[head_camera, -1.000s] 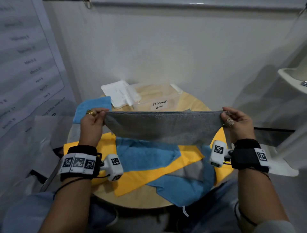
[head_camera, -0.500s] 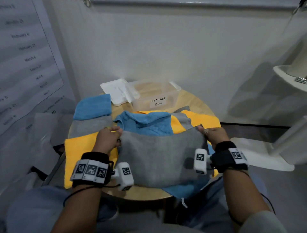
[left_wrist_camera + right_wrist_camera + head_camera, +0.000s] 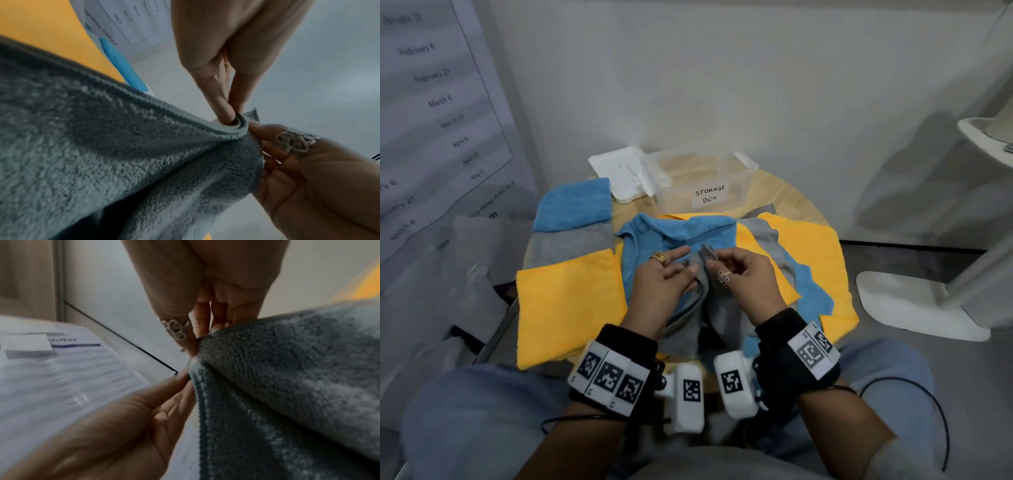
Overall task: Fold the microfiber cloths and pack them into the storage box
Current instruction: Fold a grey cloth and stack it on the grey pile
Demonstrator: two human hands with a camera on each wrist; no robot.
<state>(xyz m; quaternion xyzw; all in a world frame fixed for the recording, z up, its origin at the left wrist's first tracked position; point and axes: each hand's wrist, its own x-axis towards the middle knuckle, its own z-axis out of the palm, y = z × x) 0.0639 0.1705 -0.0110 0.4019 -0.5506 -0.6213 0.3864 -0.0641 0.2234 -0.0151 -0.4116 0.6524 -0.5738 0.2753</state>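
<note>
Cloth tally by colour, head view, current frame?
Blue: 3: far-left blue cloth, middle blue cloth, right blue cloth
Grey: 3: held grey cloth, left grey cloth, right grey cloth
Yellow: 2: left yellow cloth, right yellow cloth
Total: 8 seen; overlaps may hide more.

A black wrist strap (image 3: 619,363) carrying three white square-coded tags is worn behind the left hand (image 3: 664,284); a white camera module (image 3: 690,394), also tagged, is mounted at its 3 o'clock side. A matching strap (image 3: 798,349) and module (image 3: 732,383) are fitted behind the right hand (image 3: 743,277). A gold ring (image 3: 659,257) is noted left, a silver ring (image 3: 723,277) right. Light blue trousers (image 3: 476,411) are worn.
</note>
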